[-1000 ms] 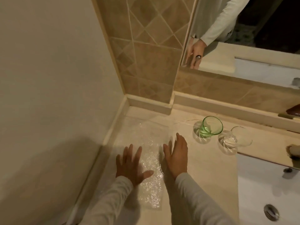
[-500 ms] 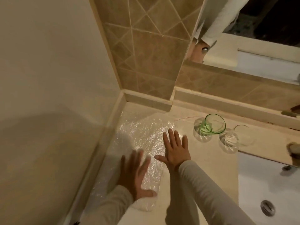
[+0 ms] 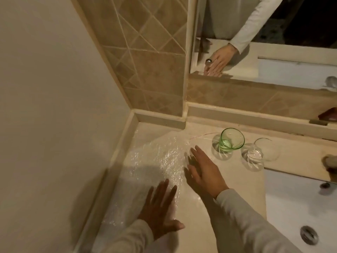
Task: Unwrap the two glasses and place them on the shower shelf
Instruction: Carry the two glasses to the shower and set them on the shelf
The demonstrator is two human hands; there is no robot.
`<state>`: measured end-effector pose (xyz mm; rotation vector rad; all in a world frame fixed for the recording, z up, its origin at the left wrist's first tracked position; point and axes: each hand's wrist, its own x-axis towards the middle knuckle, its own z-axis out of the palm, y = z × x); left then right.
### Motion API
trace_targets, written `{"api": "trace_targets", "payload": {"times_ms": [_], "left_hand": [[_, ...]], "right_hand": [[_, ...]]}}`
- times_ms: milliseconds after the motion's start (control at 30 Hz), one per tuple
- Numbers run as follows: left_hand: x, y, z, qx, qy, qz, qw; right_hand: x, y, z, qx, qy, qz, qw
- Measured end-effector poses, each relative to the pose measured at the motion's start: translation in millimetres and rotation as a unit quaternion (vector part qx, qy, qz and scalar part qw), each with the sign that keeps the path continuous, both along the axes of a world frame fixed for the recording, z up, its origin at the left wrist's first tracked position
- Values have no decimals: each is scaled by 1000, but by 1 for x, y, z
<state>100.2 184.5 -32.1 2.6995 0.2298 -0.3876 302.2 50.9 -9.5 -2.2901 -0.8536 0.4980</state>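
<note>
Both glasses stand bare on the bench, toward its back edge and to the right of the hands: the green glass [image 3: 231, 140] just beside the clear glass [image 3: 259, 151], the pair apart from each other and close to the raised ledge [image 3: 255, 117] under the mirror [image 3: 273, 42]. The right hand [image 3: 205, 173] is the nearer of the two, its fingertips pointing up the bench a little short of the green glass and to its left; it lies open and flat, fingers spread, holding nothing. The left hand [image 3: 160, 209] is farther off, at the near left, likewise flat and spread, palm down on the bubble wrap [image 3: 160, 157]. That sheet lies smoothed out with its long axis running from the near edge toward the back left corner by the wall. Any reach for the glasses would, I judge, go up and to the right, with the right hand best placed. The basin [image 3: 300, 207] lies at the near right. No brand, label or writing can be read anywhere.
</note>
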Motion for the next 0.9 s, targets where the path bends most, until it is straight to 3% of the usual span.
{"api": "trace_targets", "payload": {"times_ms": [100,167,267,333,500,700,900], "left_hand": [[37,-8,25,-108,-31,88,990],[66,-18,41,-117,-110,156,975],[108,-36,60,-219,-97,255,937],[136,-48,66,-234,-123,290,920],[195,-74,51,-319,-175,295,883],[231,-96,9,-397,-121,289,863],[253,-112,-19,-522,-139,334,773]], "right_hand": [[20,-34,27,92,40,-133,986],[33,-62,42,110,46,-188,975],[52,-99,56,119,-3,-228,966],[63,-124,58,121,-27,-250,960],[83,-168,37,125,-38,-353,927],[96,-179,-11,134,68,-317,937],[109,-169,-44,170,93,-330,924]]}}
